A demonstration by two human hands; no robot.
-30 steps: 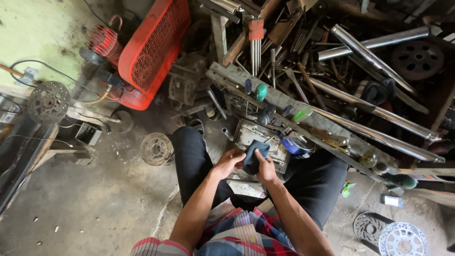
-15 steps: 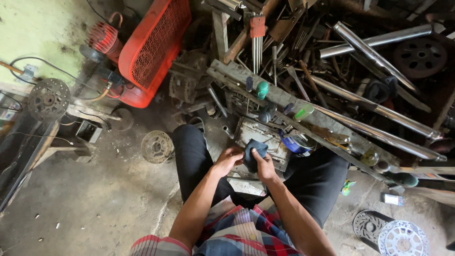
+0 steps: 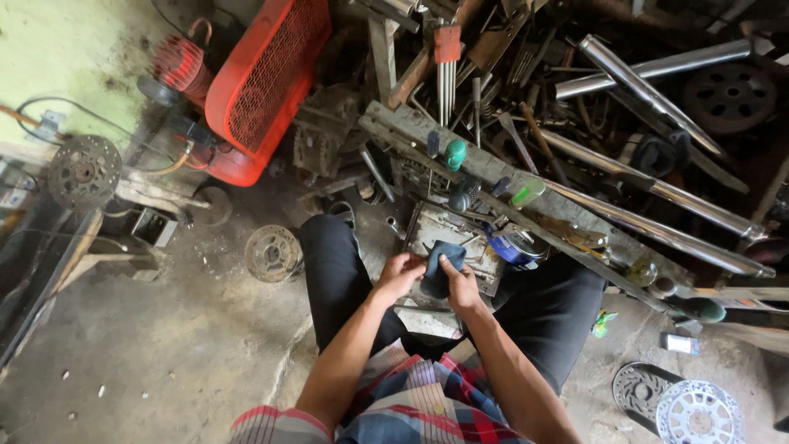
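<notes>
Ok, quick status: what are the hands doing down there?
Left hand and right hand both grip a dark blue cloth. Held above a metal tray. Nothing blocking.

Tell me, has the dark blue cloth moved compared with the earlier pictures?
No. The dark blue cloth is held in both hands, in front of the grey metal box, as before.

Both bare forearms reach forward from the plaid shirt sleeves and converge between the black-trousered knees. The left hand (image 3: 400, 273) curls its fingers inward, and the right hand (image 3: 460, 285) closes thumb-up just beside it, wrists nearly touching.
</notes>
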